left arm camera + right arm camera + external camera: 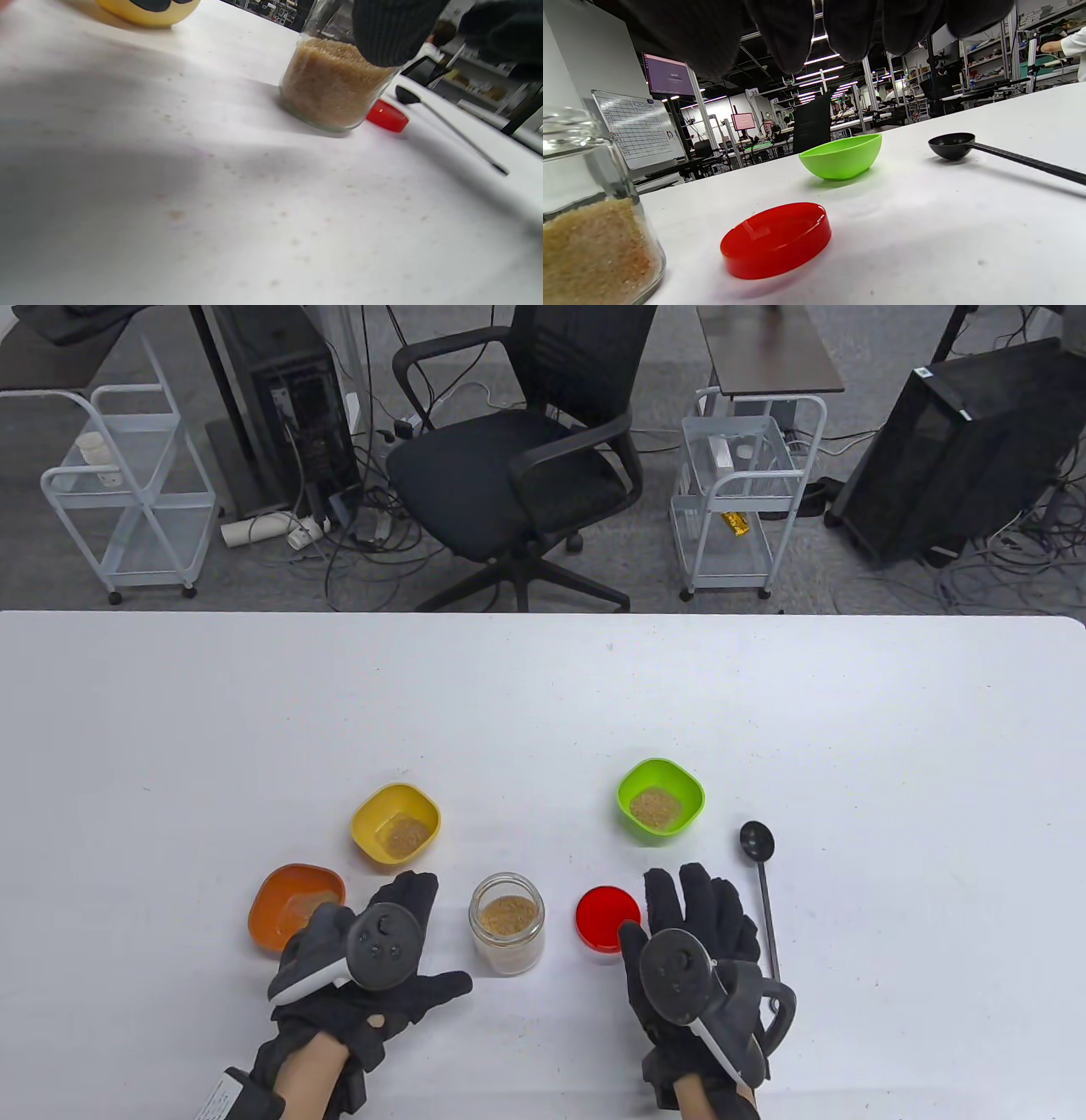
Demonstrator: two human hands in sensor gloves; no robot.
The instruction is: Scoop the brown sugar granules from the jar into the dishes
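Observation:
An open glass jar (pixel 507 922) (pixel 333 84) (pixel 589 220) of brown sugar stands near the table's front, its red lid (pixel 607 919) (pixel 387 117) (pixel 776 239) lying just to its right. Brown sugar sits in the yellow dish (pixel 396 824) (pixel 148 15), the orange dish (pixel 296 906) and the green dish (pixel 661 798) (pixel 842 160). A black long-handled spoon (pixel 763 891) (pixel 445 123) (pixel 1001 156) lies on the table right of the lid. My left hand (pixel 392 957) hovers left of the jar, fingers straight, holding nothing. Between lid and spoon my right hand (pixel 697 929) is flat and empty.
The white table (pixel 543 704) stretches far behind the dishes. Beyond its far edge are a black office chair (pixel 526 458), two white wire carts (pixel 127 492) and computer towers on the floor.

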